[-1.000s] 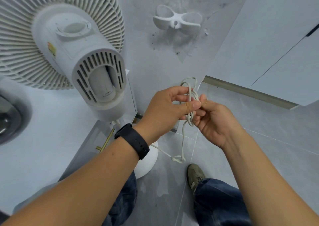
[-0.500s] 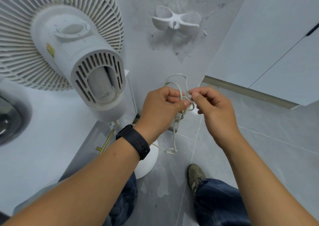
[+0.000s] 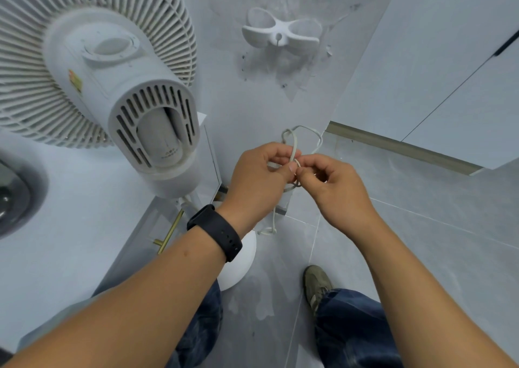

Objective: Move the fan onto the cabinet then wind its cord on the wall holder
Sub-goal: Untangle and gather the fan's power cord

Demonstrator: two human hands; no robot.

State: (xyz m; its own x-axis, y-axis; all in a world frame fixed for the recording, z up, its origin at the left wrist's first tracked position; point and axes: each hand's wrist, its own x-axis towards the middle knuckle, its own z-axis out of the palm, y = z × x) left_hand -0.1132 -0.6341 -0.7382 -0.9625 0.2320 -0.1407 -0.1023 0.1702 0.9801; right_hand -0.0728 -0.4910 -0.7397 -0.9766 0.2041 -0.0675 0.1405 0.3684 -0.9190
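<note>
A white fan (image 3: 120, 86) stands on the pale cabinet top (image 3: 64, 227) at the left, its motor housing facing me. Its white cord (image 3: 302, 137) is bunched in loops between my hands, with a strand hanging down toward the floor. My left hand (image 3: 258, 182), with a black watch on the wrist, grips the bundle from the left. My right hand (image 3: 334, 188) pinches a loop of the cord from the right. A white two-winged wall holder (image 3: 280, 32) sits on the wall above my hands, with nothing wound on it.
A dark round sink (image 3: 14, 193) is set into the cabinet top at the far left. A brass handle (image 3: 168, 234) shows on the cabinet front. White cabinet doors (image 3: 449, 72) fill the right. Below are grey floor tiles, a round white object (image 3: 238, 263) and my shoe (image 3: 317, 283).
My right hand turned from cupping the bundle to pinching a loop with its fingertips. The cord's loops spread wider above my hands, and the hanging strand rose a little.
</note>
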